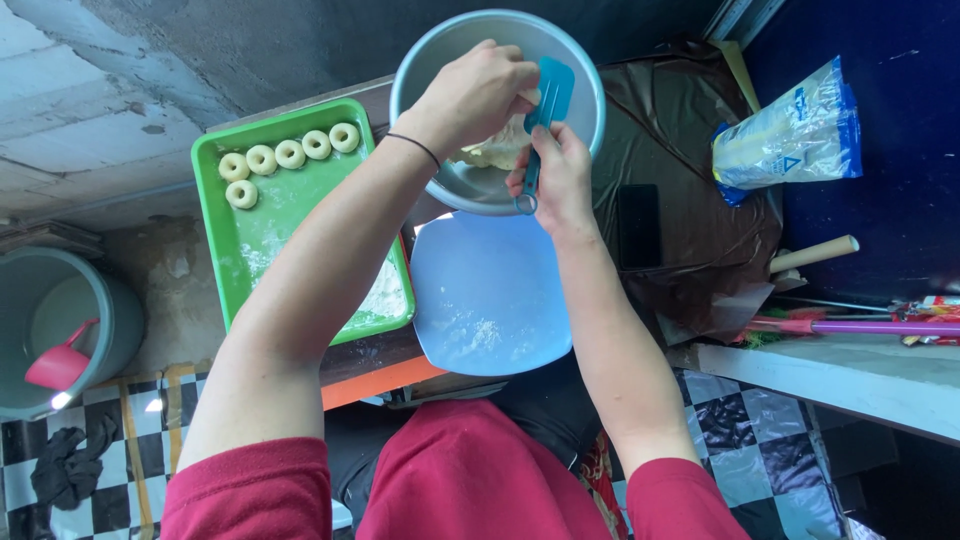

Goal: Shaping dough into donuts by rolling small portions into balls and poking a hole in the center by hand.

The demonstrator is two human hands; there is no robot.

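Bowl [440, 60]: holds dough [492, 150]
Left hand [480, 90]: pinching dough
Right hand [558, 170]: gripping scraper [548, 100]
Tray [215, 200]: dough rings [290, 154]

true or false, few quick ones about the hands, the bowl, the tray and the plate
1. The right hand holds a blue scraper. True.
2. The left hand reaches into the metal bowl. True.
3. The green tray holds ten dough rings. False: six show.
4. The blue plate is piled with dough. False: only a dusting of flour.
5. The pink scoop lies on the tray. False: it sits in the grey bucket.
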